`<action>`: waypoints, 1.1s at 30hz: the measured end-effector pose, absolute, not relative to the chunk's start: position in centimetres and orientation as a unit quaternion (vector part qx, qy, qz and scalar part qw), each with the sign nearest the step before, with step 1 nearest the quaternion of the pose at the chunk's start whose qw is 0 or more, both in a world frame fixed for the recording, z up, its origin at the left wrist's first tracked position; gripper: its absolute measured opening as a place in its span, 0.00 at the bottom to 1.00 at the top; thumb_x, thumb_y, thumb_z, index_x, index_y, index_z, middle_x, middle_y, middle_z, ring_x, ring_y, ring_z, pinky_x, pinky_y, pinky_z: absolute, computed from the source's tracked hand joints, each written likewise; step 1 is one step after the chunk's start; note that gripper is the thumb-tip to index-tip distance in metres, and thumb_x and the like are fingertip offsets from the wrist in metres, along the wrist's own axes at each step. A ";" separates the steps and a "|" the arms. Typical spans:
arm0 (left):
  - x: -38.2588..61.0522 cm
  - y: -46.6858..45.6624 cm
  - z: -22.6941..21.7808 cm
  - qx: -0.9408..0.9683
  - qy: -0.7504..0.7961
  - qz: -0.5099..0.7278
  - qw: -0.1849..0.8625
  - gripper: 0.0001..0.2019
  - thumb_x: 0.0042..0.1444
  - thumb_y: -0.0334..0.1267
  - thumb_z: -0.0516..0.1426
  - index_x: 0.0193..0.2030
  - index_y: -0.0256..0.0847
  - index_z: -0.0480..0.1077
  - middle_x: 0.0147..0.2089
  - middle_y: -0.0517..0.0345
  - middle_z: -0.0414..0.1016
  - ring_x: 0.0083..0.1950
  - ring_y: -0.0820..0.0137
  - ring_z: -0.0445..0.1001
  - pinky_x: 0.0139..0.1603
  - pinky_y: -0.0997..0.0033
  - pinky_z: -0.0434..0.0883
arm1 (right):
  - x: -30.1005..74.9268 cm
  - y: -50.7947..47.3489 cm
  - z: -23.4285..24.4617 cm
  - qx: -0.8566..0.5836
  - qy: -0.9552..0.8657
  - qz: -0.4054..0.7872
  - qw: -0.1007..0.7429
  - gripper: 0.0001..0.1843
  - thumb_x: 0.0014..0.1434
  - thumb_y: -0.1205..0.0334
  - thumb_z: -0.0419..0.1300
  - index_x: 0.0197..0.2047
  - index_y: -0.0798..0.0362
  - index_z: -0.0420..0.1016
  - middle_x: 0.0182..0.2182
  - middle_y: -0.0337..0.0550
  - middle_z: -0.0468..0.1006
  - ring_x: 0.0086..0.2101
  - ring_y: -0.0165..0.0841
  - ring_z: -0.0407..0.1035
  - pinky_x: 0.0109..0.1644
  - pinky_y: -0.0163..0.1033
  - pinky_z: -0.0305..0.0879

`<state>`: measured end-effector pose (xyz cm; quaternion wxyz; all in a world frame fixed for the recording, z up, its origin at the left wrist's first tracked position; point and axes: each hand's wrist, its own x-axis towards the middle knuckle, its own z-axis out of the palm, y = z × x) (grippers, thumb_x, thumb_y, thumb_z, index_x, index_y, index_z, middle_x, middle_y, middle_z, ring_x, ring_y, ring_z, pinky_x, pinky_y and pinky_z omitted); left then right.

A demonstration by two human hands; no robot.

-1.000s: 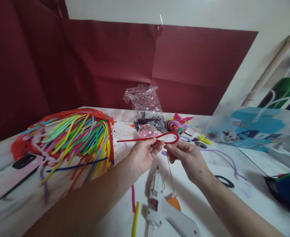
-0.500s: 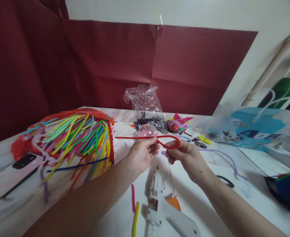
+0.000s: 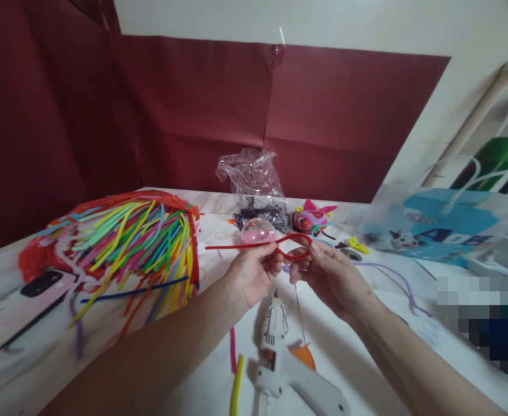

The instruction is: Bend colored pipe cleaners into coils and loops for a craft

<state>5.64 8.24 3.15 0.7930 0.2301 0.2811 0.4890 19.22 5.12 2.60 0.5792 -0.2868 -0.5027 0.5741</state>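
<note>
Both my hands hold one red pipe cleaner (image 3: 245,245) above the white table (image 3: 366,358). My left hand (image 3: 254,271) pinches it where its two strands cross, and the long straight tail runs out to the left. My right hand (image 3: 327,274) is closed on the small loop at the right end, fingers wrapped over the far side of the loop. A clear pink ball (image 3: 258,230) lies just behind the hands. A white glue gun (image 3: 280,358) lies on the table below them.
A big pile of coloured pipe cleaners (image 3: 124,242) on red plastic fills the left, with a phone (image 3: 41,283) beside it. A clear plastic bag (image 3: 256,185), a pink coiled craft figure (image 3: 311,218), small scraps, a purple pipe cleaner (image 3: 392,274) and a blue-printed bag (image 3: 444,225) stand behind and right.
The loop at the red pipe cleaner's right end has been drawn tighter and smaller, with the strands now crossing. My right hand has closed over the loop; my left hand stayed in place.
</note>
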 end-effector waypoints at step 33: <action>4.3 8.8 4.0 0.605 0.335 0.441 0.572 0.07 0.42 0.25 0.58 0.17 0.34 0.71 0.12 0.62 0.64 0.15 0.79 0.61 0.17 0.79 0.57 | 19.5 5.2 2.8 -0.452 -0.526 0.490 0.528 0.11 0.42 0.57 0.67 0.22 0.57 0.75 0.18 0.40 0.74 0.20 0.26 0.64 0.25 0.33 0.58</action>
